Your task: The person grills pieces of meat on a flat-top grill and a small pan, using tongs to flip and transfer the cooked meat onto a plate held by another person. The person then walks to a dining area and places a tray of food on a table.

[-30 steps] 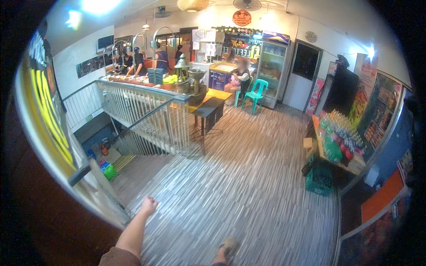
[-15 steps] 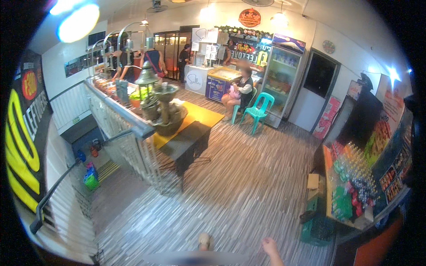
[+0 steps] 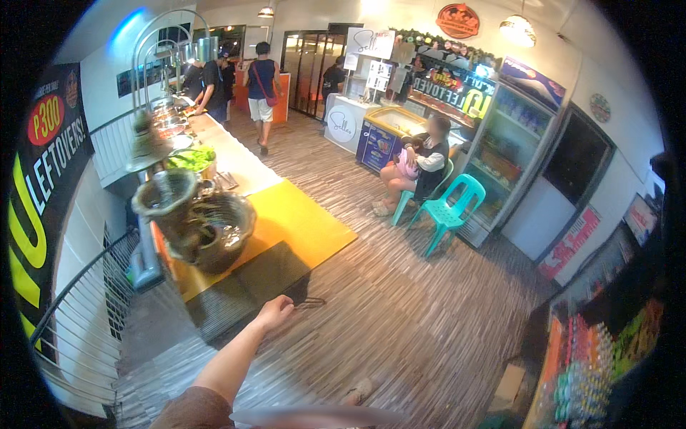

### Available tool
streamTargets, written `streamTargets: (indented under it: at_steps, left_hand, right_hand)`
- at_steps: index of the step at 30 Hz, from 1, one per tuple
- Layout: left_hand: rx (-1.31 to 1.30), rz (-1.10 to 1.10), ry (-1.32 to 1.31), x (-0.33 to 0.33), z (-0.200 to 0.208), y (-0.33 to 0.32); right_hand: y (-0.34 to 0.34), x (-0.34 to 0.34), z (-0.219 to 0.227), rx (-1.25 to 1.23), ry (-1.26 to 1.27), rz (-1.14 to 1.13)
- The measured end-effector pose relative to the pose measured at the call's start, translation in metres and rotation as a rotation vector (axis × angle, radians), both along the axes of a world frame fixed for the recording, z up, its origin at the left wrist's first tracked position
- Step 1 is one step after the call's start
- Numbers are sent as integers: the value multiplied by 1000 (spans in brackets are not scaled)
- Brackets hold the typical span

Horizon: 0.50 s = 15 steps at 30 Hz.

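Observation:
My left hand (image 3: 275, 312) reaches forward from the lower left, its bare forearm coming out of a brown sleeve. The fingers are loosely curled in, and I see nothing in them. It hangs in front of the dark near end of a long buffet table (image 3: 332, 229) with a yellow cover, apart from it. On that end stands a tiered stone-like tabletop fountain (image 3: 221, 232) with round bowls. Behind the fountain sits a bowl of green leaves (image 3: 191, 159). My right hand is out of view. One of my feet (image 3: 359, 390) shows at the bottom.
A turquoise plastic chair (image 3: 451, 204) stands ahead, beside a seated person (image 3: 429, 157) holding something pink. Farther back are a chest freezer (image 3: 379, 146), a glass-door fridge (image 3: 493, 157) and several standing people. A bottle rack (image 3: 579, 372) is at lower right; a railing (image 3: 78, 314) runs along the left.
I have moved forward, so the table and fountain are nearer. My left hand has swung into view, and my right hand has left it. The bottle rack has slid toward the lower right.

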State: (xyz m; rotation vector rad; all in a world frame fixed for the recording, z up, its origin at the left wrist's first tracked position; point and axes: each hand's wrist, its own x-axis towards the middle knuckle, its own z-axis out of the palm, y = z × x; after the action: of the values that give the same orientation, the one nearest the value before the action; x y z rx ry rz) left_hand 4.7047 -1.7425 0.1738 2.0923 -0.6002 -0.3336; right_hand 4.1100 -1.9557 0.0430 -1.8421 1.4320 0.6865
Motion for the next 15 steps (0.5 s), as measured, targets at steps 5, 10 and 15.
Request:
streamTargets:
  at_steps: [5,10,15]
  left_hand:
    - [323,-102,127,24,-42,-110]
    - [243,-82,343,4,-100,-163]
    - [212,66,326,86,-80,-238]
  right_hand:
    - [-245,146,40,-125,5,141]
    - [-506,382,102,-419,-154,277]
    - [-627,629,118,-522,-405,394]
